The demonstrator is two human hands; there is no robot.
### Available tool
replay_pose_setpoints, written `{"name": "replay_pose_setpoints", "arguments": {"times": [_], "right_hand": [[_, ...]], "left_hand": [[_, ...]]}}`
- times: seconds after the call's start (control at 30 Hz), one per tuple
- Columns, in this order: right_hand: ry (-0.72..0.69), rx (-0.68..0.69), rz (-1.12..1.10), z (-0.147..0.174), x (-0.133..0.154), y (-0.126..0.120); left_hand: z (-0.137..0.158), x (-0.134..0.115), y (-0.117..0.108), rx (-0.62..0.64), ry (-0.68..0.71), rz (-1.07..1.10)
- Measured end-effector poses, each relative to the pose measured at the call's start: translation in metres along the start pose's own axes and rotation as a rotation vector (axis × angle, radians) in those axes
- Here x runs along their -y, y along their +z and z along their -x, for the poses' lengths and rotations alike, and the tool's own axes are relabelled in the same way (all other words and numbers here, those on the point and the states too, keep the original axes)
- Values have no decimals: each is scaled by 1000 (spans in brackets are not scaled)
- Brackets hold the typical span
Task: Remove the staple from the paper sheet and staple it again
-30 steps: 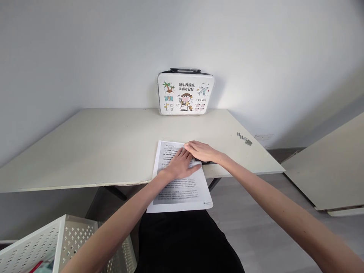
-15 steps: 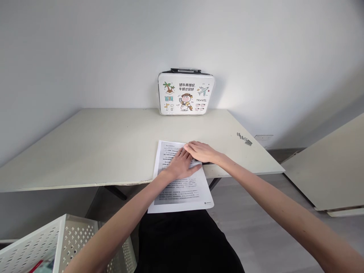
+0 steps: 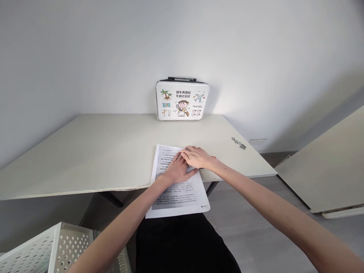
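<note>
Printed sheets of paper (image 3: 176,197) lie over the table's front edge, their lower part overhanging towards my lap. My left hand (image 3: 178,170) rests flat on the print, fingers stretched out and thumb spread. Just right of it, my right hand (image 3: 196,156) is curled over the paper's upper right side, its fingertips touching the left fingers. Under the right palm, a dark object with a small orange-red bit (image 3: 213,156) peeks out; most of it is hidden, so its kind does not show. Several short grey strips (image 3: 239,143), like staples, lie near the table's right edge.
The pale table (image 3: 93,151) stands against the wall. A white case (image 3: 182,100) with cartoon prints and a black handle stands upright at its back. A white perforated basket (image 3: 71,246) is low on the left, and a pale panel (image 3: 327,167) stands at right.
The view has shifted slightly, so the table sits a little lower. My right hand's curl has changed a little, and an orange-red bit now shows beside its wrist. The left hand stays on the paper.
</note>
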State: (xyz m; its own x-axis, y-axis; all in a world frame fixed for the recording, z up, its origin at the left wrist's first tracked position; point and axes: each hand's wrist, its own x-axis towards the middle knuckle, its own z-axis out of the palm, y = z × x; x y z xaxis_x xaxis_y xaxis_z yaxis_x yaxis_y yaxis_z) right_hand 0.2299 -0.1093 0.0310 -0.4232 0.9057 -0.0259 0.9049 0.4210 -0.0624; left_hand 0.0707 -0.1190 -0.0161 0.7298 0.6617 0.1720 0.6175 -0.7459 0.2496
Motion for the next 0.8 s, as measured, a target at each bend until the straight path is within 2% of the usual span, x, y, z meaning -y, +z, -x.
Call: {"name": "replay_pose_setpoints", "arguments": {"times": [0.17,0.53,0.8], "right_hand": [[17,-24,14,-1,8,1],[-13,0,7,-1,2,1],[13,-51,40,1,7,1]], "left_hand": [[2,1,-1,-19,-1,7],[2,1,-1,-24,0,12],[1,1,-1,-7,-11,3]]}}
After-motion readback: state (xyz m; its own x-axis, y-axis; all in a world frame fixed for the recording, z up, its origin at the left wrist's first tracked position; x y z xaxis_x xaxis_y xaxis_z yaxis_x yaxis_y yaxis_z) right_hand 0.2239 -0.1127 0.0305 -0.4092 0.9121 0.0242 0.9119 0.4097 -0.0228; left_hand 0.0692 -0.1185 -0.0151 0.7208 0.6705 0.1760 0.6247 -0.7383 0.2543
